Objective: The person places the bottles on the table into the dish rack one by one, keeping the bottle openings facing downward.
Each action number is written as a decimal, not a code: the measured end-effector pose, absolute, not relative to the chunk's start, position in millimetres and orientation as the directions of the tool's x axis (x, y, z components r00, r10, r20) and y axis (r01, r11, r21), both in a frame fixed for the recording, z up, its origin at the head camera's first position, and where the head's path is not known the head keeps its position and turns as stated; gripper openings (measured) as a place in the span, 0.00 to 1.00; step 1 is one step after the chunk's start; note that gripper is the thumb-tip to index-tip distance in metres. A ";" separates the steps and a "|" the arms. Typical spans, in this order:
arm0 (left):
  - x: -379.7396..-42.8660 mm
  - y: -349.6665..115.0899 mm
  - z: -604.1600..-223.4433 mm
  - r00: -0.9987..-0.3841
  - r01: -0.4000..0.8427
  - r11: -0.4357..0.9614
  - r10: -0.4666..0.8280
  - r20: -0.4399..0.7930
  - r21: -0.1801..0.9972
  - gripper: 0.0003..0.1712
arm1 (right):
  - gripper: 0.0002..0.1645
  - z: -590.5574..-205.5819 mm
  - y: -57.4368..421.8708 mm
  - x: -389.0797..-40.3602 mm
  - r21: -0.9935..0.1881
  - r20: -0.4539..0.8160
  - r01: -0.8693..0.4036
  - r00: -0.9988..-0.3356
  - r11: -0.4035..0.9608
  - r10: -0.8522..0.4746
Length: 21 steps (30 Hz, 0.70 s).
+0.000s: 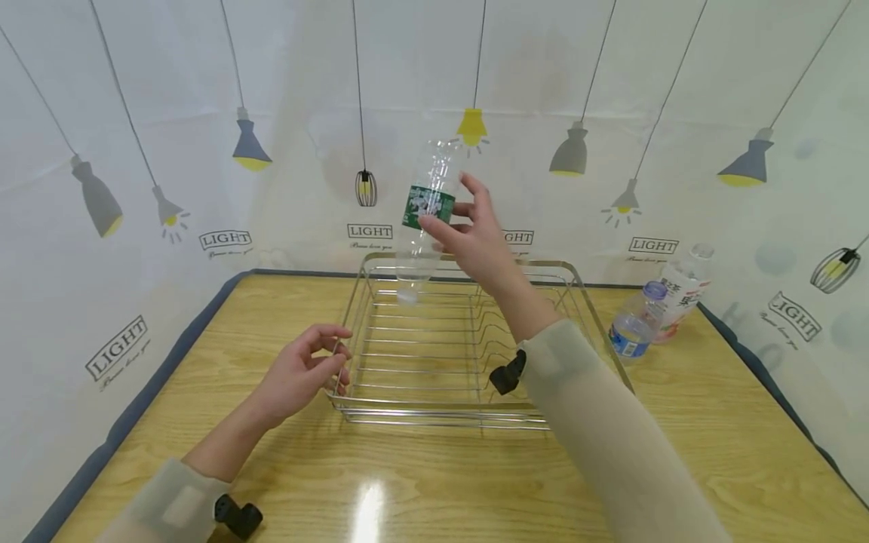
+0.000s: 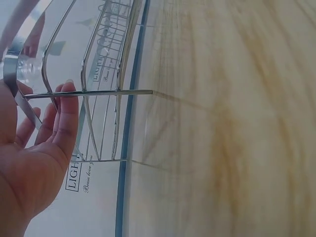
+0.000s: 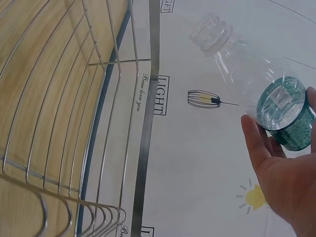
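A clear plastic bottle (image 1: 443,160) with a green label hangs in the air, tilted with its neck downward, above the back left part of a wire dish rack (image 1: 434,405). My right hand (image 1: 483,245) holds it around the label, between thumb and fingers. In the right wrist view the bottle's clear neck (image 3: 213,35) shows. My left hand (image 1: 299,373) grips the rack's left side near the front corner. Its fingers (image 2: 65,118) curl among the side wires in the left wrist view; the thumb is out of sight there.
Right of the rack stand a small bottle with a purple cap (image 1: 638,320) and, behind it, a larger bottle with a white label (image 1: 686,286). The wooden table (image 1: 285,483) meets a printed wall covering (image 1: 305,219) at the back and sides.
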<state>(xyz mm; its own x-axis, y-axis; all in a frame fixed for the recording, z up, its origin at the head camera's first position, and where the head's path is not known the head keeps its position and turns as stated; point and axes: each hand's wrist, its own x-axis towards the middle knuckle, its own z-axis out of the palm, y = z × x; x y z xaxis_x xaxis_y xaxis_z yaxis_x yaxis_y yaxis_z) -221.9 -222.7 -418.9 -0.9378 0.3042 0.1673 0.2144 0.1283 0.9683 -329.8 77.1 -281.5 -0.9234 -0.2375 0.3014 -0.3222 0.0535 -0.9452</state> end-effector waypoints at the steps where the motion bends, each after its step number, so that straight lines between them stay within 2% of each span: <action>1: -221.4 -222.4 -418.4 -0.939 0.212 0.134 0.302 0.164 0.968 0.21 | 0.60 -283.3 74.6 -332.3 -0.947 0.298 -0.318 -0.925 0.050 -0.235; 9: -219.4 -222.1 -414.6 -0.946 0.200 0.176 0.291 0.144 0.964 0.22 | 0.62 -299.4 58.2 -353.7 -0.956 0.287 -0.294 -0.936 0.006 -0.206; 21: -222.0 -223.0 -417.3 -0.939 0.195 0.139 0.311 0.144 0.971 0.22 | 0.62 -318.7 28.7 -376.1 -0.965 0.257 -0.261 -0.950 -0.001 -0.179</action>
